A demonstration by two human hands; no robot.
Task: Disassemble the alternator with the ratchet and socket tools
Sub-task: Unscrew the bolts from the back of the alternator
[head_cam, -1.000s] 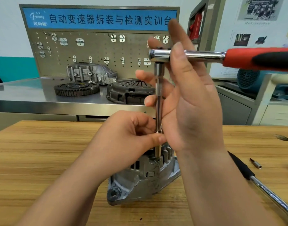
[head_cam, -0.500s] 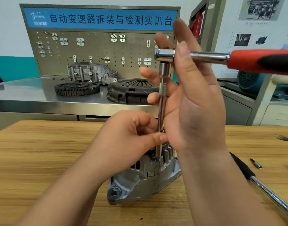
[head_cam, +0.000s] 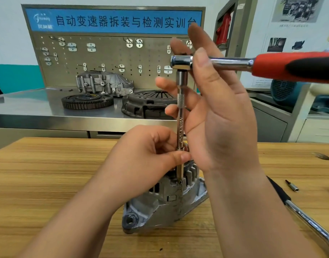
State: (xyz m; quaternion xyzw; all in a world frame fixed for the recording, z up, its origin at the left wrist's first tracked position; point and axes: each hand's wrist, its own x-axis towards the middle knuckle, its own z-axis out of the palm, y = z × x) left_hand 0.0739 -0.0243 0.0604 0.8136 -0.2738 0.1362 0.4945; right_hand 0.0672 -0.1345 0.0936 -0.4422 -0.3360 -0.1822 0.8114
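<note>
The alternator (head_cam: pixel 160 211) sits mid-worktop (head_cam: pixel 48 174) near the front edge, beneath both hands. The left hand (head_cam: pixel 141 155) pinches the lower end of the upright extension bar (head_cam: pixel 180 118). The right hand (head_cam: pixel 225 118) has straight, spread fingers and its thumb across the ratchet (head_cam: pixel 225 62), whose handle points right.

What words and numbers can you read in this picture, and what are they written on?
Blue banner atop the pegboard: "自动变速器拆装与检测实训台"; the right hand half hides the last sign.
Logo at the banner's left end: too blurred to read.
Extension bar: engraved marking, too blurred to read.
Wall posters: captions too small to read.
No numbers can be read.
</note>
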